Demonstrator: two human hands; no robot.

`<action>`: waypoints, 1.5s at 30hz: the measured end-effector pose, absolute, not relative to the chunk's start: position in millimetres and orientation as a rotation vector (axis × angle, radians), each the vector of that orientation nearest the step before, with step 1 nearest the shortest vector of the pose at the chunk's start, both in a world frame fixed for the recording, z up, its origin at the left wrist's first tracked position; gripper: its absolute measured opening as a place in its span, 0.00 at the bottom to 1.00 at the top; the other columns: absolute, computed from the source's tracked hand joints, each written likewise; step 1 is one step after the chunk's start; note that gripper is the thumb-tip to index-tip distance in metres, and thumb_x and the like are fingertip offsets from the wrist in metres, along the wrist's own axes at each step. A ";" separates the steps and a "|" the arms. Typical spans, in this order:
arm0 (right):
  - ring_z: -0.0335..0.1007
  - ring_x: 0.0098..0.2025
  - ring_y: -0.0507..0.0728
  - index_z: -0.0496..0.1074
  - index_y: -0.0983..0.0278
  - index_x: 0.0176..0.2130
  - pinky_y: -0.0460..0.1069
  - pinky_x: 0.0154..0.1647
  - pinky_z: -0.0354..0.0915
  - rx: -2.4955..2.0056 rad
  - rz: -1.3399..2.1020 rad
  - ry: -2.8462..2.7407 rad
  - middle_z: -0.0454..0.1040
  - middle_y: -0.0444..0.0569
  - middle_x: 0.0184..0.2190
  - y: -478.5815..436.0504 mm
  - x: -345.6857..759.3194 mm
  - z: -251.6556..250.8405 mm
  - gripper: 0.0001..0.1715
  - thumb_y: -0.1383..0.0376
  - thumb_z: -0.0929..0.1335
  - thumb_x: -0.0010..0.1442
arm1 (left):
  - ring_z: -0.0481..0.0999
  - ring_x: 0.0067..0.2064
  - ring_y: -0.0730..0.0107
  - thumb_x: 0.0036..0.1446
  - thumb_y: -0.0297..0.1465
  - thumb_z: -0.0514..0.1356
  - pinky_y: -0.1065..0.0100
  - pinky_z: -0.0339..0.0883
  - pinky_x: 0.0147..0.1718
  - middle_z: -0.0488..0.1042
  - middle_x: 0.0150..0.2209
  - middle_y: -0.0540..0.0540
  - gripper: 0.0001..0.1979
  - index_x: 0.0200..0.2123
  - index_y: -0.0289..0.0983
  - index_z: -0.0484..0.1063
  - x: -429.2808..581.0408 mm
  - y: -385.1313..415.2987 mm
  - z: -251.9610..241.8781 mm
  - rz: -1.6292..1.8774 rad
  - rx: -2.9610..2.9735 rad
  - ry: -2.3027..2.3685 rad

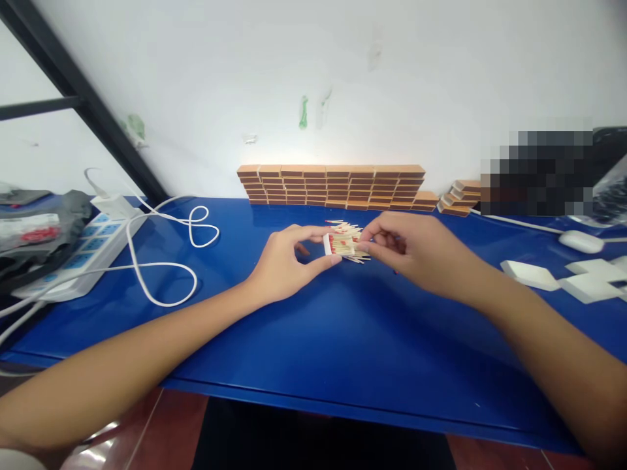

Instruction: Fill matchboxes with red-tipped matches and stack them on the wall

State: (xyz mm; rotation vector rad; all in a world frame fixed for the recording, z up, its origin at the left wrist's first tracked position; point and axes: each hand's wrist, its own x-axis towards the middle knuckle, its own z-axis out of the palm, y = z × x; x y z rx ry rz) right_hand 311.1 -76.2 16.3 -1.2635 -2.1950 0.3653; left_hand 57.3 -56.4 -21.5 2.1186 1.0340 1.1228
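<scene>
My left hand [281, 267] grips a small white matchbox tray [328, 245] between thumb and fingers, low over the blue table. Red-tipped matches [344, 244] lie in the tray, their heads toward its left end. My right hand [416, 251] pinches at the tray's right side, thumb and forefinger closed on matches; how many is hidden by the fingers. More loose matches [337, 224] are heaped just behind the tray and stick out around it.
Stacked matchboxes [333, 186] form a low wall at the back, with a smaller pile [459, 196] to its right. White empty-looking trays [590, 279] lie at right near a white mouse-like object [581, 241]. On the left are a power strip [88, 251] and looping white cable [164, 303].
</scene>
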 end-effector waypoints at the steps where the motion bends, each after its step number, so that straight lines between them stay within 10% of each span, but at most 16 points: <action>1: 0.64 0.27 0.53 0.76 0.60 0.37 0.50 0.29 0.58 -1.228 0.348 -2.221 0.73 0.44 0.27 -75.5 308.4 12.0 0.11 0.57 0.70 0.69 | 0.82 0.40 0.64 0.57 0.38 0.74 0.61 0.79 0.41 0.84 0.51 0.43 0.22 0.55 0.43 0.82 57.4 -57.2 -20.7 1.109 2.133 1.011; 45: 0.64 0.27 0.54 0.75 0.60 0.35 0.49 0.30 0.56 -1.352 0.432 -2.450 0.74 0.45 0.28 -67.2 311.2 -9.2 0.11 0.61 0.66 0.68 | 0.84 0.46 0.56 0.57 0.41 0.74 0.60 0.80 0.40 0.85 0.47 0.42 0.23 0.54 0.40 0.82 58.1 -51.5 -23.5 1.178 2.015 1.016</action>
